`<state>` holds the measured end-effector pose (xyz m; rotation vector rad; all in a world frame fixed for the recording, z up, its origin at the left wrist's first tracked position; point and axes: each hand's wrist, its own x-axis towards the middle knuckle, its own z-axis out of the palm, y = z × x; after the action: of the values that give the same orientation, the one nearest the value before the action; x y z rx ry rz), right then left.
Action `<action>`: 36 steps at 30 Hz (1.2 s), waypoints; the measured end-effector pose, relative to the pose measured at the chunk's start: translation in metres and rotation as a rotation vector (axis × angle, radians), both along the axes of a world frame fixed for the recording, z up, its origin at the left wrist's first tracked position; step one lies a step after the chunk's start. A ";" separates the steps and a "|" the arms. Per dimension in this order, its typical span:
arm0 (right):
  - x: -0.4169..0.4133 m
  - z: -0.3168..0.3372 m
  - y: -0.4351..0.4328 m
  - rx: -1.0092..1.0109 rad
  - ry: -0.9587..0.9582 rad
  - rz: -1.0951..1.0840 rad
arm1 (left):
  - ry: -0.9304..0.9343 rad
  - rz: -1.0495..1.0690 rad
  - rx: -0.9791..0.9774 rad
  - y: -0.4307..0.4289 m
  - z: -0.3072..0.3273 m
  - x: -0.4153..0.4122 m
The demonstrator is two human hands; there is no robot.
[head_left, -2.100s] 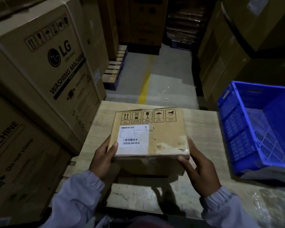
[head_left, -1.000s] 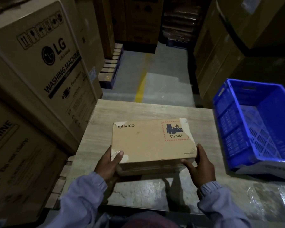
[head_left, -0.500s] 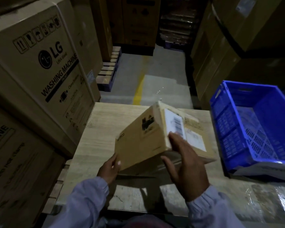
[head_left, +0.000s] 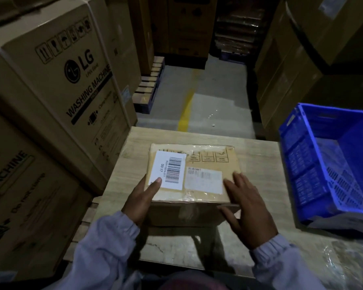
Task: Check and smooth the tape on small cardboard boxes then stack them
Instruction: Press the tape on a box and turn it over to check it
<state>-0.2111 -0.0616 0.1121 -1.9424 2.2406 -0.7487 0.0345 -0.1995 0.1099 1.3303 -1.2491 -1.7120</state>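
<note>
Small box (head_left: 210, 178) between hands. Left hand (head_left: 139, 200) grips near-left corner, fingers probably underneath. Right hand (head_left: 248, 212) flat on top, fingers straight. Blue crate (head_left: 302, 164) right of it.

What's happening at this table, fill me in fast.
A person is checking a small cardboard box over the wooden table. The left hand grips its near left corner, thumb on the white barcode label. The right hand lies flat on the top's near right corner, thumb against the front face, as if smoothing the shiny clear tape. A blue crate stands to the right.
</note>
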 end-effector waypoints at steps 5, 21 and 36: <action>-0.005 0.004 0.004 0.170 -0.519 -0.184 | -0.005 0.009 -0.006 0.003 -0.006 0.004; -0.024 -0.036 0.021 0.118 -0.878 -0.228 | -0.089 -0.301 -0.212 -0.005 -0.031 0.016; 0.016 -0.090 0.075 0.538 -0.885 -0.291 | -0.370 -0.146 0.027 0.045 -0.106 0.036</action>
<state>-0.1954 0.0134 0.0219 -0.8067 1.8637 -0.7235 0.0708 -0.1548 0.0035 1.6612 -1.5658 -1.6308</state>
